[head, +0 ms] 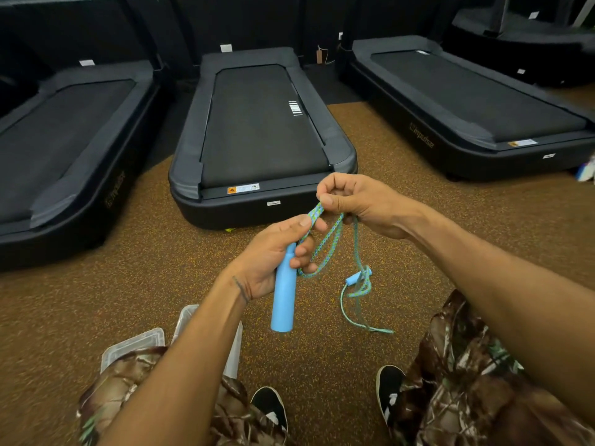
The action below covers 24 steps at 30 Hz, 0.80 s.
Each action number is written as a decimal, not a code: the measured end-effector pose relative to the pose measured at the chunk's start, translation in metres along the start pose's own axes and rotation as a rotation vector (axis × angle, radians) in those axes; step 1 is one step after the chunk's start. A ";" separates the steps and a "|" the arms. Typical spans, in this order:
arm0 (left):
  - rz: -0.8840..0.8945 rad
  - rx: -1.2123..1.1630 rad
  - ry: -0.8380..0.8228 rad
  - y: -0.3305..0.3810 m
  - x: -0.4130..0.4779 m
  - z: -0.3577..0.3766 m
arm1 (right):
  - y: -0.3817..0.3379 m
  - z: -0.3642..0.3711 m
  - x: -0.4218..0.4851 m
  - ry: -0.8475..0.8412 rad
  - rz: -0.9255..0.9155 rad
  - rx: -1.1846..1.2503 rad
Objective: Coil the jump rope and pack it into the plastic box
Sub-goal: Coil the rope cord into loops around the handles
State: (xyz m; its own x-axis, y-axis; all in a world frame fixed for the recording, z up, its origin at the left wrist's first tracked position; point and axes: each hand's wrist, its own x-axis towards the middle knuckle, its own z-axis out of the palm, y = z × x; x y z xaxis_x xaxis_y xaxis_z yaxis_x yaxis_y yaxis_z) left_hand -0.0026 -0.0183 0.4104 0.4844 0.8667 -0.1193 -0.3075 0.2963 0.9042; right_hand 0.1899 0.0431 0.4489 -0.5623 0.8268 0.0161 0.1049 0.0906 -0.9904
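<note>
While the left hand clamps one blue handle and gathered loops at frame centre, the right hand pinches the jump rope taut for coiling; the plastic box waits lower left.

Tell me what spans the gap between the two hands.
In the head view, a doubled run of the braided rope bridges the left hand, which grips the blue handle, and the right hand, which pinches the rope.
</note>
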 end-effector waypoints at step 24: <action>-0.119 0.077 -0.136 0.005 -0.002 -0.004 | 0.010 0.007 -0.001 -0.036 0.031 0.137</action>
State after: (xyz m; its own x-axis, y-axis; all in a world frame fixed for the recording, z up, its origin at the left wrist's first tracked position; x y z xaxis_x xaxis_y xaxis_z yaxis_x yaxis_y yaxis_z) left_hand -0.0084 -0.0167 0.4139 0.6217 0.7635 -0.1748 -0.1810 0.3571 0.9164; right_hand 0.1859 0.0395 0.4383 -0.5894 0.8076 -0.0172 0.0113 -0.0131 -0.9999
